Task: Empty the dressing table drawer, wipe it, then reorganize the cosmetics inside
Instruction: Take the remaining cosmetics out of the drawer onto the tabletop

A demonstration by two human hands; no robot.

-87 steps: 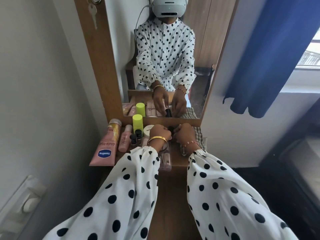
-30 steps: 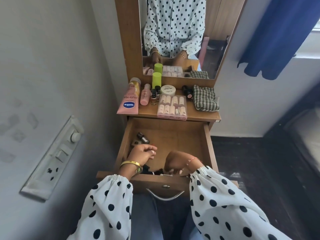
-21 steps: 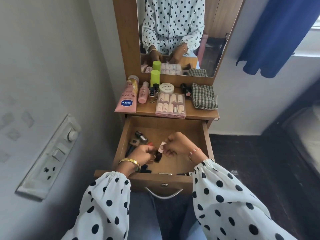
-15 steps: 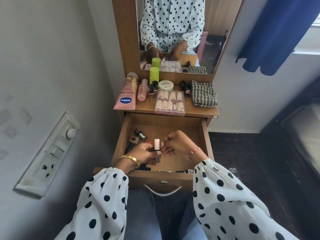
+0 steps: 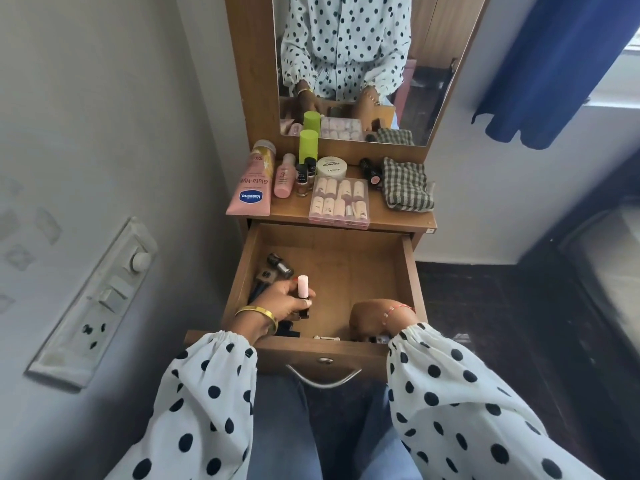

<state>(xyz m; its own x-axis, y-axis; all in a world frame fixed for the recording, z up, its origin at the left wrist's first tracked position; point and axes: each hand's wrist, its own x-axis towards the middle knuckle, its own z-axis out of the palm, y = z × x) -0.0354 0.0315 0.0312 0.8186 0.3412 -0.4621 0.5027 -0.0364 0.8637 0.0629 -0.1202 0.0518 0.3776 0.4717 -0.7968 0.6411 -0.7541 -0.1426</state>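
Observation:
The wooden drawer (image 5: 408,271) stands pulled out below the dressing table top (image 5: 394,216). My left hand (image 5: 284,303) grips a nail polish bottle with a pale pink cap (image 5: 303,289), held upright over the drawer's left side. My right hand (image 5: 372,315) reaches down at the drawer's front right corner; its fingers are hidden behind the drawer front. A dark nail polish bottle (image 5: 280,265) and several dark items (image 5: 261,282) lie at the drawer's left.
On the table top lie a pink Vaseline tube (image 5: 252,188), a pink bottle (image 5: 284,174), small bottles (image 5: 304,173), a green stick (image 5: 308,145), a white jar (image 5: 332,167), a clear lipstick case (image 5: 339,201) and a checked cloth (image 5: 407,185). A switchboard (image 5: 100,299) sits on the left wall.
The right hand has left the bottle and dropped to the drawer's front right corner. The left hand keeps the pink-capped bottle, upright as before.

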